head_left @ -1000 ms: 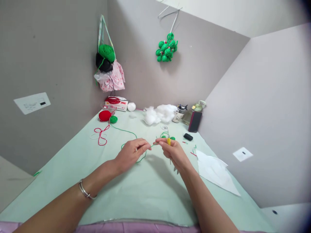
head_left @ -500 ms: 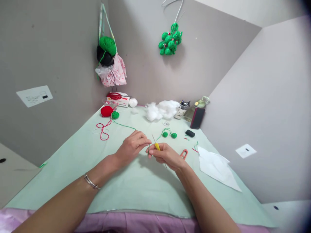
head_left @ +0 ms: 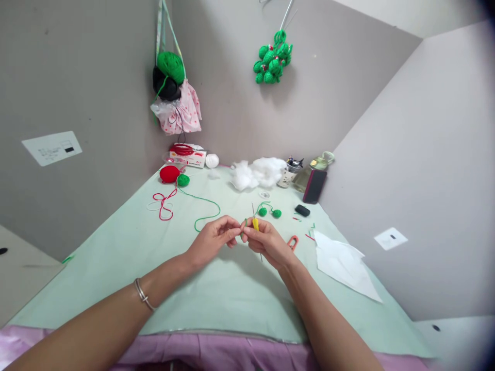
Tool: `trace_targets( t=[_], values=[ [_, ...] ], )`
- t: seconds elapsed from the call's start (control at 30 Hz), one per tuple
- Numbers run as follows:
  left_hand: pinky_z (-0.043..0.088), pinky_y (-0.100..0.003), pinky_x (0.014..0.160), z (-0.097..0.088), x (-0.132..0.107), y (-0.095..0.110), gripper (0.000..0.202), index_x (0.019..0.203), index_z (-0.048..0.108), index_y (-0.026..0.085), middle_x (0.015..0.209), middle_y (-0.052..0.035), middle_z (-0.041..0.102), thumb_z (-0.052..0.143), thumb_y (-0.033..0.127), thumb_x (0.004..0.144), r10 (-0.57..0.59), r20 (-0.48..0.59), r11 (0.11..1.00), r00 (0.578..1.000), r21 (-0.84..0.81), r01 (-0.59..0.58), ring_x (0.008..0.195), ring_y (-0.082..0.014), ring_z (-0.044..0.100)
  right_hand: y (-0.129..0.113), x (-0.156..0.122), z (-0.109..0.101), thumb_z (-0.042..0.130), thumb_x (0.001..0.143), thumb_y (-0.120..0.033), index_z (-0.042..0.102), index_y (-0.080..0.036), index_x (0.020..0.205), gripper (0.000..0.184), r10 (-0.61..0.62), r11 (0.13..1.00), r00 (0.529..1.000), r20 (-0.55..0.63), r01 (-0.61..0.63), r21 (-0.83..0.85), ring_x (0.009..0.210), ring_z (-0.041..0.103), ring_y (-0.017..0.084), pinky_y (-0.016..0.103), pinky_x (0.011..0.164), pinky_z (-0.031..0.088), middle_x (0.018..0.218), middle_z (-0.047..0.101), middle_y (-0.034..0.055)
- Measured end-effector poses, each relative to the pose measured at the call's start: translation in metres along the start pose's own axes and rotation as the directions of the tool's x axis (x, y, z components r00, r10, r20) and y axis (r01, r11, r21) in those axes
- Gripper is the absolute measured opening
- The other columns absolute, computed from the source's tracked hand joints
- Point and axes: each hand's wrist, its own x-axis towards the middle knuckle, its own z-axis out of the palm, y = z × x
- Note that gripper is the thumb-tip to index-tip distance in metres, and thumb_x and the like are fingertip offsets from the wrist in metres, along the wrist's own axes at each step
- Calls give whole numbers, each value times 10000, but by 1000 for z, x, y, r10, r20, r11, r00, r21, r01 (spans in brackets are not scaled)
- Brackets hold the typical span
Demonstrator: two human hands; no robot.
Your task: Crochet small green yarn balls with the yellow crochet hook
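My left hand hovers above the pale green table cover, fingers pinched on a strand of green yarn. That strand runs back to a small green yarn ball. My right hand is closed round a crochet hook with a yellow grip, the metal tip pointing up. The fingertips of both hands nearly meet. Two small green crocheted balls lie just beyond my right hand.
Red yarn ball and loose red strand at the far left. White stuffing, a jar, a bottle and a dark phone line the back. Orange snips and white paper lie right. Green crocheted cluster hangs on the wall.
My right hand has turned the hook from slanting left to nearly upright. Both hands stay close together, and a loop of green yarn shows again on the cover behind my left hand.
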Motion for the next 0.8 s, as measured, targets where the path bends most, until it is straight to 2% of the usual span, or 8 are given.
trace_targets(
  t=[0.1, 0.17, 0.27, 0.33, 0.47, 0.63, 0.8],
  values=[
    [549, -318, 717, 3, -1, -2, 258, 802, 629, 200, 709, 6, 640, 644, 446, 880, -31, 16, 998, 999, -48, 32, 655, -155, 610, 1, 1, 1, 849, 782, -421, 627, -177, 831, 334, -34, 999, 999, -30, 34, -8, 460, 214, 26, 263, 477, 102, 672, 629, -43],
    [549, -329, 747, 4, -1, -3, 246, 809, 632, 200, 709, 7, 631, 642, 433, 888, -47, 7, 997, 999, -65, 47, 680, -162, 622, 1, 2, 0, 837, 792, -429, 623, -182, 843, 331, -60, 998, 997, -54, 59, -11, 456, 215, 26, 263, 475, 104, 677, 638, -48],
    [550, -347, 823, 4, -2, -3, 224, 948, 626, 207, 905, -26, 690, 632, 427, 907, -56, -44, 994, 997, -96, 51, 817, -178, 669, 1, 1, 0, 824, 802, -435, 620, -183, 847, 327, -65, 998, 996, -55, 64, -25, 451, 219, 29, 261, 475, 109, 661, 651, -40],
    [555, -356, 851, 5, -1, -4, 248, 1003, 621, 205, 1010, -47, 708, 648, 428, 897, -55, -34, 991, 998, -122, 50, 875, -185, 685, 1, 1, 1, 826, 798, -440, 619, -181, 829, 333, -59, 998, 998, -39, 57, -36, 453, 226, 33, 260, 477, 115, 640, 649, -33],
    [569, -357, 793, 5, 1, -5, 230, 877, 610, 193, 829, -24, 706, 672, 414, 863, -58, 31, 985, 998, -160, 63, 744, -171, 671, 3, 2, 3, 833, 778, -455, 619, -182, 798, 347, -66, 997, 997, -41, 64, -53, 461, 238, 41, 257, 472, 131, 622, 636, -33],
    [565, -352, 789, 4, 0, -8, 214, 838, 607, 201, 744, 12, 659, 692, 396, 858, -72, -7, 984, 997, -163, 70, 723, -169, 674, 5, 4, 2, 857, 730, -441, 636, -189, 798, 342, -101, 993, 985, -142, 92, -70, 472, 243, 41, 260, 466, 129, 694, 649, -34],
    [586, -382, 844, 8, 0, -8, 300, 960, 666, 199, 947, -38, 741, 755, 446, 816, -93, -66, 981, 993, -178, 80, 846, -212, 738, 6, 6, 5, 888, 668, -465, 643, -190, 716, 371, -115, 990, 972, -204, 96, -102, 469, 255, 46, 264, 468, 139, 582, 513, -70]
  ],
)
